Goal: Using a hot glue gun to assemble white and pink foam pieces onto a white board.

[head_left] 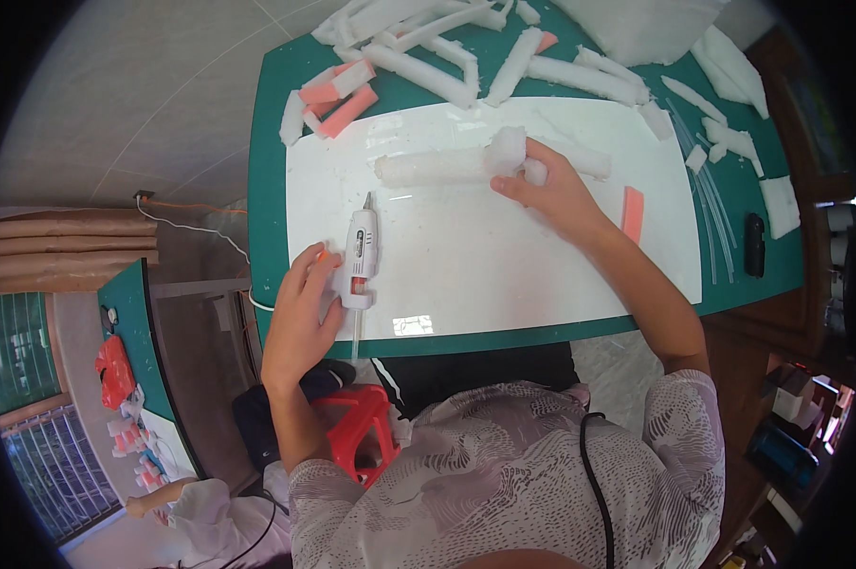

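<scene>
My right hand (556,194) pinches a small white foam piece (509,147) between thumb and fingers. The piece is at the right end of a long white foam strip (428,168) lying on the white board (504,275); whether the two are joined cannot be told. My left hand (300,313) is beside a white glue gun (362,248), fingers and thumb apart around its handle side. The gun lies on the board, nozzle pointing away from me, a clear glue stick (356,339) sticking out of its rear. My left fingers partly hide the handle.
White foam strips (418,76) pile along the far edge of the green table (267,228), with pink-and-white foam pieces (338,95) at far left. A pink block (633,214) lies right of my hand. Clear glue sticks (712,209) and a black object (754,245) lie farther right.
</scene>
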### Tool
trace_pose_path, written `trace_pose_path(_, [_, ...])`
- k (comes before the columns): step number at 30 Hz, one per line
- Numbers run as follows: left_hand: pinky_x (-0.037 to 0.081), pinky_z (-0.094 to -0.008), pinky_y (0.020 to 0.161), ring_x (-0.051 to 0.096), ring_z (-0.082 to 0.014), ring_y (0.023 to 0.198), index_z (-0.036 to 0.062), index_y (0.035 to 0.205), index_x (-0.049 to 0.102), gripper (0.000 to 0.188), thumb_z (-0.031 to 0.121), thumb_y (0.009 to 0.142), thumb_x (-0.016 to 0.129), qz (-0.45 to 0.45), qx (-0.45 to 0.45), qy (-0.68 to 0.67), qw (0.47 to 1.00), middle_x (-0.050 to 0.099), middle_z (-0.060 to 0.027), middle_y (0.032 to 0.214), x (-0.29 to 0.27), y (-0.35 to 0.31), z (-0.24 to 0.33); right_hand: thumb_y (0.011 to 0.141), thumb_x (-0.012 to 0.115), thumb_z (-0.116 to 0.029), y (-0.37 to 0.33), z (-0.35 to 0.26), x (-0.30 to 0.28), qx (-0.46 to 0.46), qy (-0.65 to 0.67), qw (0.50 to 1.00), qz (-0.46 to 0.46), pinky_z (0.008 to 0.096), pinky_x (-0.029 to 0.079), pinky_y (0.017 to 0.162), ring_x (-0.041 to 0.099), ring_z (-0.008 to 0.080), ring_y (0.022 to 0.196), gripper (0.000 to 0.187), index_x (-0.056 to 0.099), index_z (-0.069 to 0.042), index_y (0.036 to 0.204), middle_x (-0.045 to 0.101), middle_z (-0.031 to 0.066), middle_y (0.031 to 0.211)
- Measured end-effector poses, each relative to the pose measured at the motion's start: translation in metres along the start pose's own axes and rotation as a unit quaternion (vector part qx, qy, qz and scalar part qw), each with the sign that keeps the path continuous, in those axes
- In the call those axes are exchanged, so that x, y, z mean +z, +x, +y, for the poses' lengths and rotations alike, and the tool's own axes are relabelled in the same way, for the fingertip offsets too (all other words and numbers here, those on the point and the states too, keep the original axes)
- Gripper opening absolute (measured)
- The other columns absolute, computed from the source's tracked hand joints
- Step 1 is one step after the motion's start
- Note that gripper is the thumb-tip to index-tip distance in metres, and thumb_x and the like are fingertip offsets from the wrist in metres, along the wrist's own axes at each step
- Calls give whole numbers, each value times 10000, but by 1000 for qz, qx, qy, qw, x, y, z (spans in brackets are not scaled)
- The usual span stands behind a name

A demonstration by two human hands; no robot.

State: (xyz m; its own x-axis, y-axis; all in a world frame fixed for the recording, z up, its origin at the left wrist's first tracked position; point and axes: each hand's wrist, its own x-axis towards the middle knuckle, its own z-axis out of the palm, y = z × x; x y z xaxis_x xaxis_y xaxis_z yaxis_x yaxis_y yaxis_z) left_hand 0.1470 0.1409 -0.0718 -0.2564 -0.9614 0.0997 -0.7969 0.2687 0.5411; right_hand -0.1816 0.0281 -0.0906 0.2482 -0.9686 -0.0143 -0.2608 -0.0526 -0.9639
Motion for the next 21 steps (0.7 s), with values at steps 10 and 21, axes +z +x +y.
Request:
trace_pose_path(10, [487,-406,868,593,-324,1061,36,1156,609,393,0,768,657,40,181,38,982,589,-135,1221,36,21,82,935,635,-202,1,1,2,95,323,939,-73,253,429,745,477,105,733,370,513,-46,1248,631,69,1042])
trace_pose_path(21, [498,-352,756,589,-233,926,56,1159,602,431,49,736,683,42,239,59,968,576,-94,1163,106,70,118,904,666,-299,-9,3,3,70,138,985,-70,252,434,744,502,109,861,453,516,-75,1268,591,46,1057])
